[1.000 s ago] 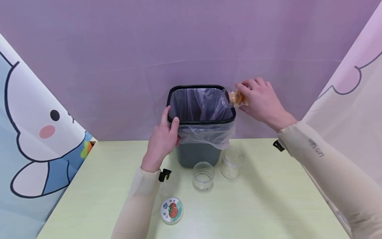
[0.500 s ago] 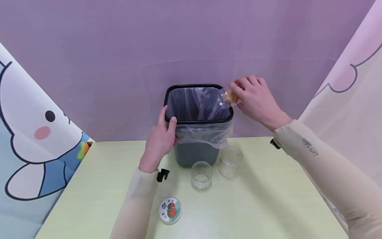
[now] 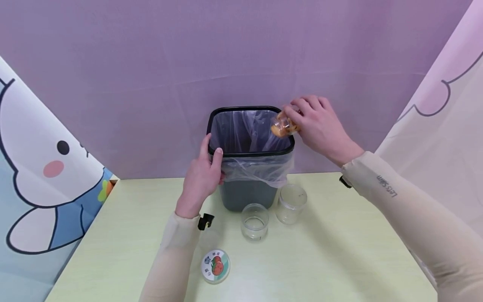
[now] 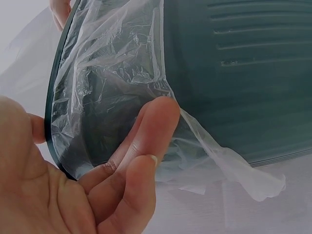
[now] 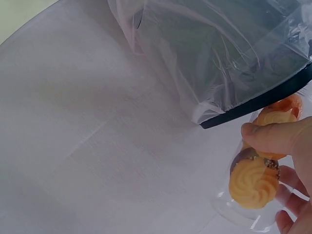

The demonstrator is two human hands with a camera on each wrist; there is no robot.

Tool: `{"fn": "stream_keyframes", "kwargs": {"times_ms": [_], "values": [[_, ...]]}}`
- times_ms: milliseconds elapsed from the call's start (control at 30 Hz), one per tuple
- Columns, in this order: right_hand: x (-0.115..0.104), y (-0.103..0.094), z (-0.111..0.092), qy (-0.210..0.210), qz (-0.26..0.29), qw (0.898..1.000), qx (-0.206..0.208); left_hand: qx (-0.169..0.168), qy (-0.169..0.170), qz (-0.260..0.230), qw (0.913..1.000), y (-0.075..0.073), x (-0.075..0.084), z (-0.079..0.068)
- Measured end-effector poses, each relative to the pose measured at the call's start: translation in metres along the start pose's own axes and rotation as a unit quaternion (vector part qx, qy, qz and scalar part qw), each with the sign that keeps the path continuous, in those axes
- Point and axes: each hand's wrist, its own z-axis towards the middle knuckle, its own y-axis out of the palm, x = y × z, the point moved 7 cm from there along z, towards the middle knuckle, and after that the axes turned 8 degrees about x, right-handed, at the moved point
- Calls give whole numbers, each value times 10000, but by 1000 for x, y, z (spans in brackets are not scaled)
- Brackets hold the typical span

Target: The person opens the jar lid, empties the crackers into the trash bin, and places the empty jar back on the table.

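My right hand [image 3: 320, 130] grips a clear plastic jar [image 3: 285, 123] tipped over the right rim of a dark grey trash bin [image 3: 247, 197]. Swirled golden cookies [image 5: 254, 181] are inside the jar, some with a dark part, and in the head view they lie at its mouth. A translucent bag [image 3: 256, 170] lines the bin and folds over its black rim. At the bin's left front corner, my left hand [image 3: 200, 180] holds the bin, thumb and index finger on the rim; its other fingers [image 4: 156, 124] curl against the bagged side.
Two clear jars, one small [image 3: 255, 230] and one larger [image 3: 291, 205], stand in front of the bin. A round lid with a fruit label [image 3: 215, 266] lies nearer on the pale table [image 3: 320, 260]. A purple cloth [image 3: 151, 96] hangs right behind the bin.
My right hand has moved slightly left with the jar and tipped it further. Cookies inside have slid toward the jar's mouth. The left hand keeps its hold on the bin.
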Motion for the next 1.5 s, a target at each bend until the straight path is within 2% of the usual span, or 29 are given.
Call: {"fn": "stream_keyframes", "kwargs": {"times_ms": [300,667,1000,1233,1500], "values": [[-11,3,2,-350,-146,9992,-154,11,1,-40,10000,1,0,-1],[-33,8,1,-1014,-258,9945,-28,15,20,-29,10000,2,0,-1],[-36,8,0,-1078,-393,9931,-231,-3,35,-49,10000,3,-1,0],[-46,12,-1,-1552,-758,9840,-435,-3,32,-78,10000,3,0,0],[-55,14,2,-2180,-1363,9654,-429,6,7,-27,10000,2,-2,1]]}}
